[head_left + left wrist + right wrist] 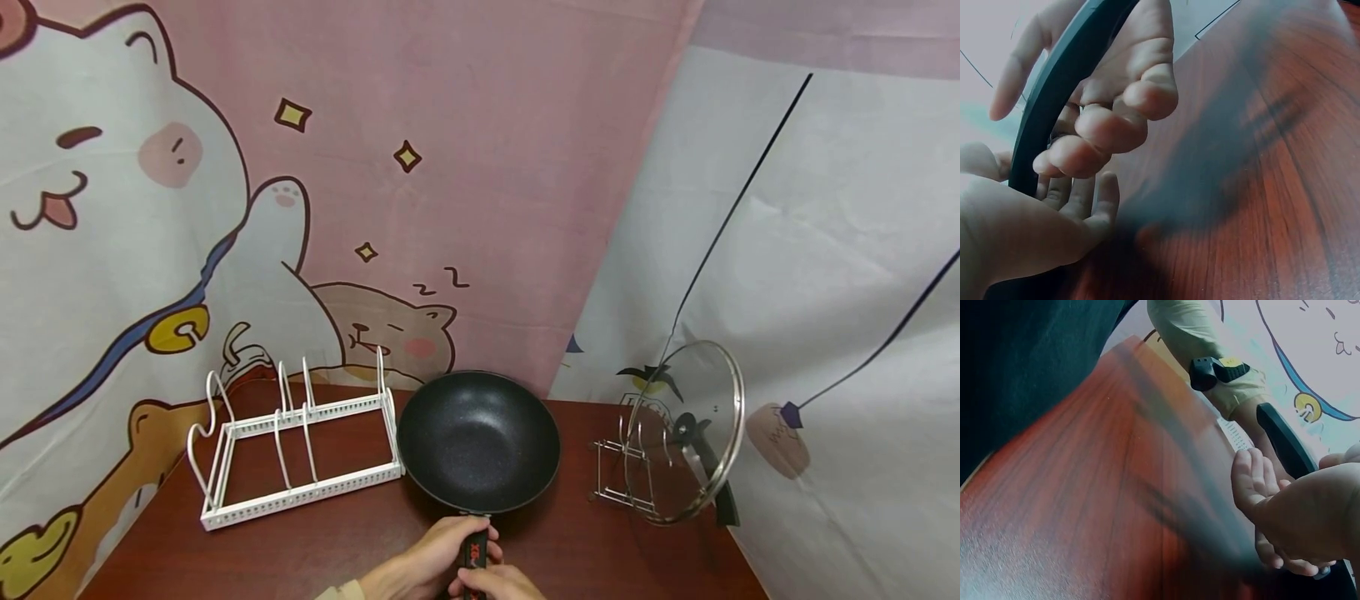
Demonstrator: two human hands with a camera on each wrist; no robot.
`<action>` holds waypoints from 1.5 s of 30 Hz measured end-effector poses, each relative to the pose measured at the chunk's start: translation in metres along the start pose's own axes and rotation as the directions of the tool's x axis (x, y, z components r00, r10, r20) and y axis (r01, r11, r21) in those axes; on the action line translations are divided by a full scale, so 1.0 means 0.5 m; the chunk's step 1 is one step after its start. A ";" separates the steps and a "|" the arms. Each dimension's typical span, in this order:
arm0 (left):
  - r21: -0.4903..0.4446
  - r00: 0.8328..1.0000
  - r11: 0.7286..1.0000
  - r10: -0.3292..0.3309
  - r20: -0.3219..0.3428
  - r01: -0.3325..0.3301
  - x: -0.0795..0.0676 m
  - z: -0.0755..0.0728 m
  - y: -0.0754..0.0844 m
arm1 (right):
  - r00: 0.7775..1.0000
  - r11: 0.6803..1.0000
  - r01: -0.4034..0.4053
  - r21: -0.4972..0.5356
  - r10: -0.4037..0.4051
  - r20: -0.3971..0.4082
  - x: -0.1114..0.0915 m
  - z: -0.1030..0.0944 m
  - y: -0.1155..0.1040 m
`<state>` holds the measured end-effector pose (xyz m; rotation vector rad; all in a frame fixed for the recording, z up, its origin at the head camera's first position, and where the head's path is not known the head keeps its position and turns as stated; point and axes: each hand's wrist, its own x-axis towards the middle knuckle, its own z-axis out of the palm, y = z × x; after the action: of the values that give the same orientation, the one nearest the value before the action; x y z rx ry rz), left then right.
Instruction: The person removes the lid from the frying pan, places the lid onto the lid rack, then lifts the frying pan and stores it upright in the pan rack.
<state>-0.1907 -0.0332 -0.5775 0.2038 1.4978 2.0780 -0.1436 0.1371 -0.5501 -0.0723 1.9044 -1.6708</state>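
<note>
A black, deep frying pan [477,442] faces up in the middle of the head view, its handle [475,554] pointing toward me. My left hand [441,546] grips the handle close to the pan, with the thumb along its top. Nearer me, my right hand [504,581] holds the same handle, thumb laid over it. In the left wrist view, the curved black handle [1054,100] runs between both hands, and curled fingers [1113,128] lie beside it above the wooden table. The handle's end [1282,437] sticks out past the hands in the right wrist view.
Left of the pan stands a white rack [300,492] with upright dividers, its corner close to the pan's rim. At the right, a small wire rack [626,496] carries a glass lid [731,442] with a metal rim. A printed curtain [480,208] hangs behind the brown table [337,546].
</note>
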 end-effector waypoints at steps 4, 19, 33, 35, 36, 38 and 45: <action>-0.058 1.000 0.998 -0.023 0.017 0.024 0.004 -0.003 -0.003 | 1.000 0.999 -0.019 0.028 0.018 0.017 0.010 0.002 0.008; -0.104 0.997 0.993 -0.040 0.070 0.047 0.014 -0.005 -0.008 | 0.997 0.991 0.018 0.130 -0.027 0.071 0.139 -0.030 0.187; -0.161 0.996 0.984 -0.064 0.065 0.074 0.007 0.008 0.007 | 1.000 0.982 -0.006 0.188 0.004 0.014 0.156 -0.026 0.214; -0.172 0.996 0.982 -0.065 0.064 0.076 0.007 0.008 0.008 | 1.000 0.976 -0.005 0.216 0.000 0.026 0.156 -0.025 0.217; -0.175 0.996 0.982 -0.065 0.064 0.075 0.006 0.008 0.008 | 0.999 0.976 0.011 0.218 -0.019 0.034 0.155 -0.025 0.217; -0.183 0.996 0.980 -0.065 0.060 0.075 0.007 0.009 0.010 | 0.998 0.973 0.028 0.230 -0.042 0.054 0.155 -0.024 0.217; -0.200 0.996 0.976 -0.078 0.038 0.084 0.008 0.011 0.012 | 0.993 0.959 0.037 0.280 -0.066 0.095 0.158 -0.020 0.217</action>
<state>-0.1937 -0.0277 -0.5709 0.0934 1.2462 2.1338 -0.1765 0.1358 -0.6806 -0.0950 1.5888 -1.9152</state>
